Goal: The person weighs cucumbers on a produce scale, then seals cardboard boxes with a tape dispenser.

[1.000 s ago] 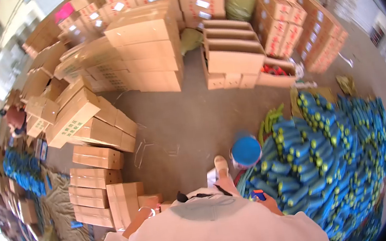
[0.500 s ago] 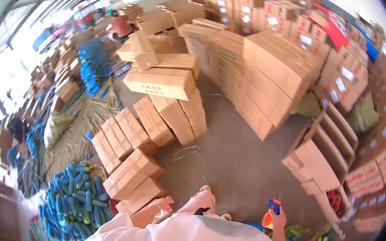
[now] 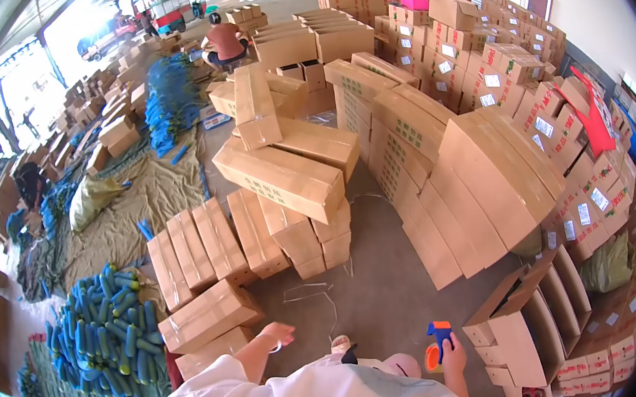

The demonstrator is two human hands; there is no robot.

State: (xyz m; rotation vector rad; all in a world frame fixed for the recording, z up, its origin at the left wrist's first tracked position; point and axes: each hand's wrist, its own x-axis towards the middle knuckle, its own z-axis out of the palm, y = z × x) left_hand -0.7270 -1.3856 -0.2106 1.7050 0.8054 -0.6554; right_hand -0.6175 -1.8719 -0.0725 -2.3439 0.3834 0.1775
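In my right hand point(image 3: 453, 358) is a blue tape dispenser point(image 3: 440, 332) with an orange round part, its fingers wrapped round the handle. My left hand point(image 3: 277, 333) reaches forward with fingers stretched out and holds nothing. It is nearest a taped carton point(image 3: 212, 315) lying on a lower carton point(image 3: 214, 354). Beyond it, a row of closed cartons point(image 3: 206, 241) stands on the floor. Open cartons point(image 3: 521, 332) sit to the right of the tape dispenser.
A pile of green vegetables in blue netting point(image 3: 108, 335) lies on a tarp at left. Tall stacks of cartons point(image 3: 483, 186) stand at right. Long cartons point(image 3: 279, 175) are piled ahead. Loose strapping point(image 3: 332, 304) lies on the floor point(image 3: 378, 270). A person point(image 3: 223, 42) crouches far ahead.
The view has tilted up and shifted. A foot has come forward below. My left hand has swung forward past the cartons, and the tape dispenser stays in my right hand.
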